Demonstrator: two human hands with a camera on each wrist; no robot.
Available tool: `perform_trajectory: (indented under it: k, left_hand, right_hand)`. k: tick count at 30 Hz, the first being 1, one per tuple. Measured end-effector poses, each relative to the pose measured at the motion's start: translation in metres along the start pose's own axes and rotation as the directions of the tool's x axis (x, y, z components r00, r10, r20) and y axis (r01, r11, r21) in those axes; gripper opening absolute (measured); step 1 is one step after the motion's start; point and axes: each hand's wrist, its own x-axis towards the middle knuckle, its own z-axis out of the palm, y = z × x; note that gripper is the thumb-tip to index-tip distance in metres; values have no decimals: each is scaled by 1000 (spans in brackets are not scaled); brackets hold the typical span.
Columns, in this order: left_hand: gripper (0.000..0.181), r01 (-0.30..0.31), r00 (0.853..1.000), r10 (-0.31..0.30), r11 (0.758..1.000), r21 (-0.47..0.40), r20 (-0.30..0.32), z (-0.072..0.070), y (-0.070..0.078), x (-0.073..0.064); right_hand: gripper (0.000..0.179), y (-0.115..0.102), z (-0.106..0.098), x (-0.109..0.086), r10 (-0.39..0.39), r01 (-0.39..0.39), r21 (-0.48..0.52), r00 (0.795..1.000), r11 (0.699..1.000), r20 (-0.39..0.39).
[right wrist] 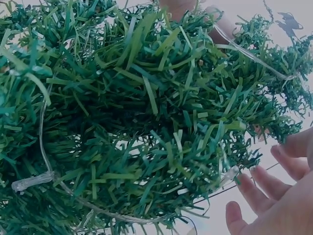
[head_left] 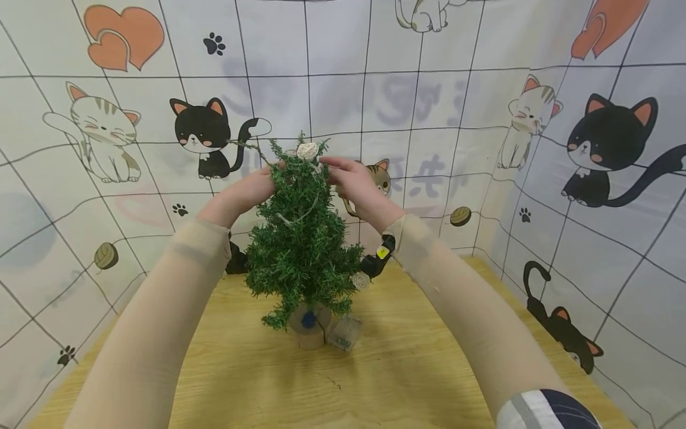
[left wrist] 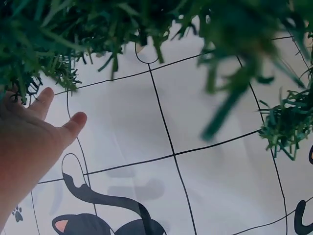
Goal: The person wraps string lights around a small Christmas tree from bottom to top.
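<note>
A small artificial Christmas tree stands on the table, its trunk rising from a round base. A thin, clear light string runs across its branches. Near the top sits a white woven ball; another woven ball is low on the right. My left hand reaches behind the upper left branches, most fingers hidden by greenery. On the other side, my right hand touches the upper right branches. Its visible fingers are spread and loosely bent, while some tips disappear into foliage.
Beside the base lies a small clear box on the wooden table. A cloth backdrop printed with cats hangs close behind the tree and along both sides. A black strap with a yellow patch hangs at my right wrist.
</note>
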Motion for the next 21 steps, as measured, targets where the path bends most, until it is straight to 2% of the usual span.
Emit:
perform_trajectory:
  k: [3,9,13,17,20,21]
  left_hand:
    - [53,-17,1000,17,1000,21,4,0,2,1]
    - [55,15,1000,-15,1000,14,-3,1,5,0]
    - [54,8,1000,-8,1000,12,-7,1,5,-1]
    - [54,8,1000,-8,998,55,1,0,4,-2]
    - [58,22,1000,-22,998,58,-3,0,3,-2]
    - [57,17,1000,-17,999,33,-4,0,3,-2]
  right_hand:
    - [34,1,-1,0,-2,1,12,1000,1000,13]
    - [38,1,0,0,15,-21,75,997,997,72]
    - [40,2,1,0,36,-46,107,995,993,93]
    - [38,2,0,0,22,-29,107,998,994,61]
    - [34,2,-2,-1,-50,50,41,999,998,-10]
    - [32,0,-3,-3,-87,88,7,995,996,-40]
